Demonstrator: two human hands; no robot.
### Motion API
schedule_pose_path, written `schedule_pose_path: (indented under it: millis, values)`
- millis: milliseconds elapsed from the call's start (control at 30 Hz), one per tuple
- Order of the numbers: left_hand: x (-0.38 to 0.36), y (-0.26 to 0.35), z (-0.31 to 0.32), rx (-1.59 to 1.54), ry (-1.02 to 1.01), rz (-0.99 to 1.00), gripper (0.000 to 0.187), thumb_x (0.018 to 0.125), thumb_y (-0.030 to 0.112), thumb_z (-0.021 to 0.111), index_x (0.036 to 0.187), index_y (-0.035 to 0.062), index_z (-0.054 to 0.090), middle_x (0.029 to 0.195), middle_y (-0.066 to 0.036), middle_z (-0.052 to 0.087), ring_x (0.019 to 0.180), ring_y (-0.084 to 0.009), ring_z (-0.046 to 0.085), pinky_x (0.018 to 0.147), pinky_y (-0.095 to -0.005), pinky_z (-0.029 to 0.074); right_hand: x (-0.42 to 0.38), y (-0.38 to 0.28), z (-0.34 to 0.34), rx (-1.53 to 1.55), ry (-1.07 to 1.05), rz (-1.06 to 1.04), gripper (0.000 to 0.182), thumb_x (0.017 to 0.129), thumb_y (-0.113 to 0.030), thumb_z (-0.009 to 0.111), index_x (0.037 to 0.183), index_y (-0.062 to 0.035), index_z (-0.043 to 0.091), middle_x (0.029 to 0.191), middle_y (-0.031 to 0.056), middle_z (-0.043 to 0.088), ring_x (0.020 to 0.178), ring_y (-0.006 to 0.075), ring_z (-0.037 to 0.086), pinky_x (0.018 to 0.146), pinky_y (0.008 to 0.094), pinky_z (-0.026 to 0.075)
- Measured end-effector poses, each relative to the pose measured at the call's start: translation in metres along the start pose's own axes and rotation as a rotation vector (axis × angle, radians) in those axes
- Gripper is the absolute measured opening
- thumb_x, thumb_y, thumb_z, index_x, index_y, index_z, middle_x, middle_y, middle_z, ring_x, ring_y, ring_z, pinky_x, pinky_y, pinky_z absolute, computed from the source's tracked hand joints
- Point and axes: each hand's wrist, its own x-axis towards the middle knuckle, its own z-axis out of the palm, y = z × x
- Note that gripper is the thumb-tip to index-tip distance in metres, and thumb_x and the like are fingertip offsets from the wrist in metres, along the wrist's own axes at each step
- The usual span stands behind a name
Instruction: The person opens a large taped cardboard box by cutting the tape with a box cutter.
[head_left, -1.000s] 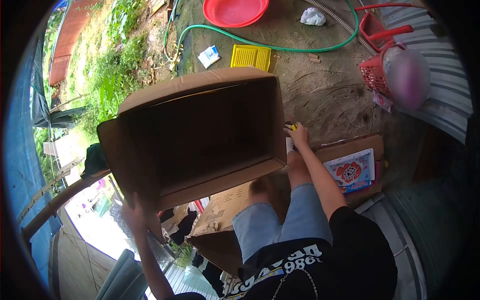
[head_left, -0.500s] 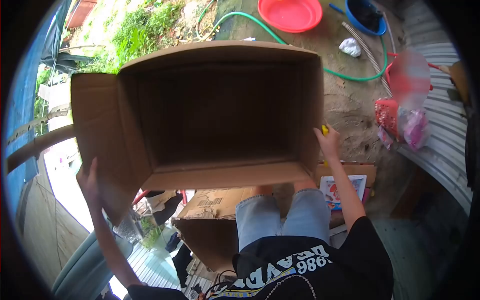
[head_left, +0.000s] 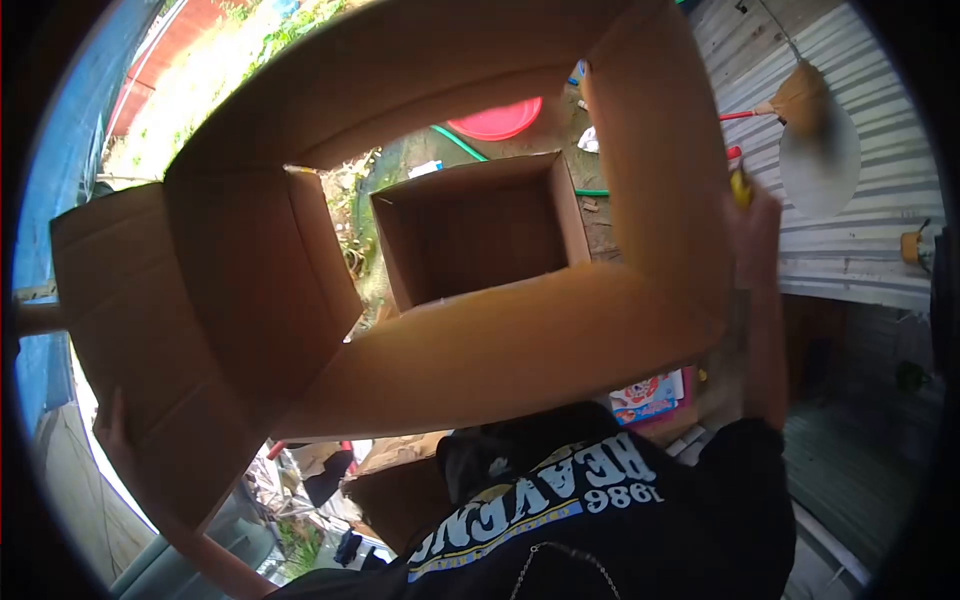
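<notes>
A large brown cardboard box (head_left: 480, 350) is held up close to the camera, its near end open. Through an opening at its far end, a second, smaller-looking open box (head_left: 480, 235) shows beyond. My left hand (head_left: 118, 435) grips the outer edge of the big box's left flap (head_left: 150, 350). On the right side, my right hand (head_left: 755, 220) is closed round a small yellow object (head_left: 741, 190), beside the box's right wall. The fingers of this hand are partly blurred.
A red basin (head_left: 497, 120) and a green hose (head_left: 458, 142) lie on the ground beyond. Corrugated metal (head_left: 860, 150) stands at the right. Another cardboard box (head_left: 395, 500) is at lower left of my body, with a colourful printed item (head_left: 648, 398) to the right.
The held box has come up nearer the camera and its far end now shows an opening, with another box visible beyond. My right hand has moved up and right, my left hand down and left.
</notes>
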Motion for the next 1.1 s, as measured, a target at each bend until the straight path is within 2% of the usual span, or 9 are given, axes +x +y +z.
schedule_pose_path:
  millis: [100, 200, 367, 533, 667, 833, 933, 1067, 1100]
  values:
    - [-0.005, 0.041, -0.021, -0.207, 0.048, -0.033, 0.038, 0.082, 0.024, 0.06, 0.108, -0.0044, 0.058, 0.104, -0.015, 0.061, 0.088, -0.0219, 0.06, 0.082, -0.0298, 0.046, 0.032, -0.018, -0.024, 0.014, 0.015, -0.076, 0.029, 0.076, -0.025, 0.066, 0.078, 0.0032, 0.059, 0.058, 0.0121, 0.058, 0.054, 0.0119, 0.054, 0.051, 0.0318, 0.04]
    - [0.0, 0.053, 0.001, -0.091, 0.005, 0.184, 0.038, 0.084, 0.02, 0.058, 0.111, -0.007, 0.056, 0.106, -0.016, 0.06, 0.093, -0.0211, 0.058, 0.086, -0.0285, 0.041, 0.033, -0.013, -0.024, 0.03, 0.052, -0.092, 0.032, 0.076, -0.028, 0.065, 0.073, 0.0031, 0.058, 0.055, 0.0124, 0.055, 0.05, 0.0141, 0.05, 0.05, 0.0323, 0.039]
    - [-0.037, 0.086, 0.085, -0.005, 0.086, 0.407, 0.031, 0.084, 0.016, 0.059, 0.108, -0.0037, 0.06, 0.102, -0.011, 0.063, 0.093, -0.0158, 0.057, 0.084, -0.0267, 0.041, 0.031, 0.045, -0.017, 0.048, 0.224, -0.134, 0.034, 0.076, -0.03, 0.065, 0.068, 0.0021, 0.054, 0.052, 0.0155, 0.051, 0.049, 0.0278, 0.052, 0.05, 0.0365, 0.039]
    - [-0.107, 0.131, 0.148, -0.014, 0.045, 0.277, 0.03, 0.084, 0.018, 0.06, 0.106, -0.0031, 0.061, 0.098, -0.012, 0.065, 0.089, -0.0153, 0.059, 0.079, -0.0261, 0.042, 0.056, 0.127, -0.05, 0.071, 0.311, -0.082, 0.034, 0.076, -0.03, 0.064, 0.07, 0.0016, 0.055, 0.054, 0.0155, 0.052, 0.05, 0.0292, 0.052, 0.051, 0.0376, 0.039]
    - [-0.141, 0.178, 0.19, 0.03, 0.091, 0.511, 0.03, 0.084, 0.021, 0.058, 0.098, -0.0055, 0.061, 0.079, -0.012, 0.064, 0.073, -0.0154, 0.054, 0.069, -0.0312, 0.043, 0.08, 0.199, -0.046, 0.137, 0.382, -0.008, 0.035, 0.078, -0.033, 0.063, 0.076, 0.001, 0.056, 0.059, 0.0142, 0.054, 0.052, 0.027, 0.052, 0.052, 0.0375, 0.04]
    - [-0.184, 0.256, 0.185, 0.296, -0.159, 0.409, 0.028, 0.087, 0.016, 0.051, 0.101, -0.0074, 0.056, 0.074, -0.012, 0.059, 0.071, -0.0113, 0.048, 0.063, -0.0315, 0.04, 0.096, 0.24, -0.027, 0.332, 0.227, 0.203, 0.034, 0.08, -0.032, 0.062, 0.08, 0.0015, 0.058, 0.058, 0.0073, 0.052, 0.054, 0.0152, 0.049, 0.053, 0.0331, 0.039]
    - [-0.211, 0.263, 0.176, 0.601, -0.06, 0.404, 0.025, 0.085, 0.013, 0.051, 0.098, -0.0081, 0.056, 0.074, -0.014, 0.062, 0.073, -0.011, 0.052, 0.062, -0.0321, 0.042, 0.113, 0.28, 0.002, 0.563, 0.186, 0.226, 0.031, 0.079, -0.03, 0.063, 0.081, 0.0015, 0.06, 0.061, 0.003, 0.053, 0.056, 0.0119, 0.048, 0.053, 0.0306, 0.039]
    - [-0.271, 0.278, 0.189, 0.731, -0.295, -0.136, 0.022, 0.082, 0.01, 0.053, 0.095, -0.0067, 0.059, 0.074, -0.015, 0.063, 0.068, -0.0159, 0.059, 0.059, -0.0313, 0.045, 0.172, 0.33, 0.063, 0.664, 0.349, 0.263, 0.026, 0.079, -0.024, 0.063, 0.08, 0.0017, 0.06, 0.065, 0.0001, 0.054, 0.058, 0.0094, 0.048, 0.053, 0.0274, 0.039]
    - [-0.28, 0.318, 0.213, 0.66, -0.479, 0.361, 0.022, 0.08, 0.01, 0.057, 0.095, -0.0052, 0.06, 0.074, -0.015, 0.063, 0.065, -0.0198, 0.061, 0.057, -0.0314, 0.046, 0.193, 0.349, 0.083, 0.874, 0.411, 0.355, 0.024, 0.078, -0.022, 0.063, 0.079, 0.0018, 0.06, 0.067, 0.0008, 0.055, 0.059, 0.0099, 0.049, 0.054, 0.0263, 0.041]
